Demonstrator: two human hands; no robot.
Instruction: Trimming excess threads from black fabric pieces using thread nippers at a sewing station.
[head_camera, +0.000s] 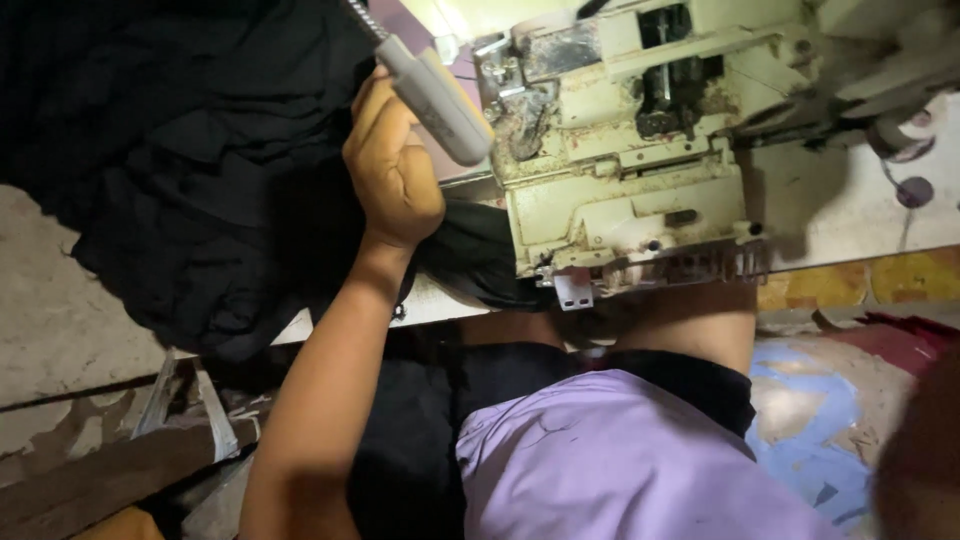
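Black fabric (200, 170), crumpled in dark folds beside the worn cream sewing machine (630, 150), is bunched under the left hand (392, 165), grip closed on it; right hand hidden

Left hand (392, 165) raised on a straight forearm, fingers curled; right hand hidden

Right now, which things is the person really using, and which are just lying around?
In use:
- left hand, resting on the black cloth
- sewing machine, worn and cream-coloured, right beside that hand
- grey lamp on a bendy neck, above the hand

Just lying about:
- wooden plank on the floor
- blue patterned mat
- yellow scrap under the table edge

The right hand is out of sight.
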